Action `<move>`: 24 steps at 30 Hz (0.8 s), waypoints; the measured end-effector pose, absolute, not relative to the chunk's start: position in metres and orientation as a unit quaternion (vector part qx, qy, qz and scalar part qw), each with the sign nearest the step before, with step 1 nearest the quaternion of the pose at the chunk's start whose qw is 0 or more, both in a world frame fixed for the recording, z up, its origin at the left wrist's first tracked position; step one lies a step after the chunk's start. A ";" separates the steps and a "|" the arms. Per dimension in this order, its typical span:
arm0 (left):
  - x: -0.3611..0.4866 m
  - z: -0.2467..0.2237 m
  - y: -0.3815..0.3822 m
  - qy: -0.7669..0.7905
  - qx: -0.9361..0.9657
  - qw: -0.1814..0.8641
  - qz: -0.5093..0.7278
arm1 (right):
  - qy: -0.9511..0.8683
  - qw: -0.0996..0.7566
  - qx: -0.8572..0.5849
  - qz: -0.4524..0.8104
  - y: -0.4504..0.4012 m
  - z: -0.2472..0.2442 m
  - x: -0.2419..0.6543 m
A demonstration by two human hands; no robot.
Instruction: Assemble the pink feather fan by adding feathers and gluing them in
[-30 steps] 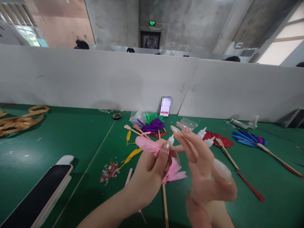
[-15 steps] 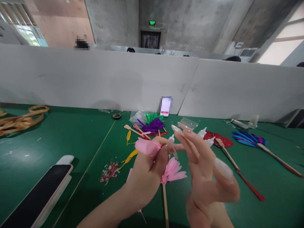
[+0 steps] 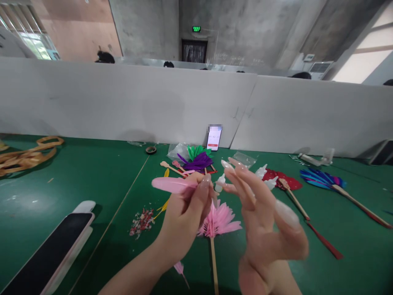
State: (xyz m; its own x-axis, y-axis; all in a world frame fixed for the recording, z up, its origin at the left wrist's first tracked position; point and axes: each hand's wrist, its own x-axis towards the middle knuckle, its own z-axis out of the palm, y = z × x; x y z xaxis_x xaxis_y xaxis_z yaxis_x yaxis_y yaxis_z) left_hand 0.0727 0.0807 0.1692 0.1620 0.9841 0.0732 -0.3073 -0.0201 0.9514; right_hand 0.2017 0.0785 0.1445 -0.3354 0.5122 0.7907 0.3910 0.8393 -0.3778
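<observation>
The left hand (image 3: 187, 209) was closed on a pink feather (image 3: 172, 184), pinching it near its quill end between thumb and fingers (image 3: 204, 184) so that the vane stuck out to the left, above the green bench (image 3: 92, 176). The right hand (image 3: 260, 213) hovered just beside it with its fingers spread and gripping nothing, the tips close to the quill end and to a small white glue bottle (image 3: 219, 183) behind. Below the left hand lay a pink feather fan on a wooden stick (image 3: 216, 221). A phone (image 3: 46, 254) rested at the near left, and purple and green feathers (image 3: 198, 157) sat farther back.
</observation>
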 end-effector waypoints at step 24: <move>0.060 0.170 0.086 0.283 0.440 0.708 0.475 | -0.836 0.477 -0.265 0.057 0.088 0.159 0.214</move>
